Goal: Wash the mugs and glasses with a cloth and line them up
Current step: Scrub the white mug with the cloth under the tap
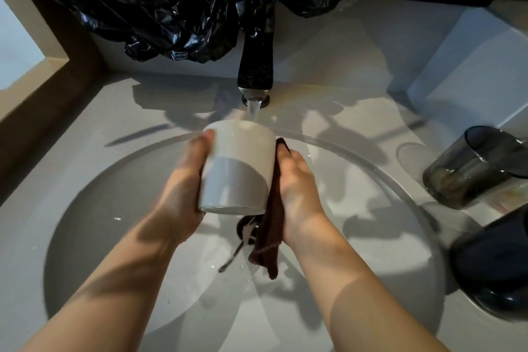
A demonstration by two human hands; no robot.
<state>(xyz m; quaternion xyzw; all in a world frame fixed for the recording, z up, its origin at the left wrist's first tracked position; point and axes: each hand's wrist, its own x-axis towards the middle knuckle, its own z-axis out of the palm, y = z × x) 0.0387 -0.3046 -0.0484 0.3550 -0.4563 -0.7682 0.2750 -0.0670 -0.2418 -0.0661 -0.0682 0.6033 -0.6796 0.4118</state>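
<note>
mug (pixel 238 168) tilted under running faucet (pixel 255 66), between both hands | left hand (pixel 183 194) curled round its side | right hand (pixel 297 188) pinching cloth (pixel 271 226) against it | glass (pixel 468 168) at surface's (pixel 371 71) right edge

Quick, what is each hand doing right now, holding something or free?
Left hand: closed, gripping the white mug.
Right hand: closed, holding the brown cloth against the mug.

Home washroom: round white basin (pixel 120 251) in a pale countertop (pixel 94 111) beneath a black tap (pixel 255 66).
</note>
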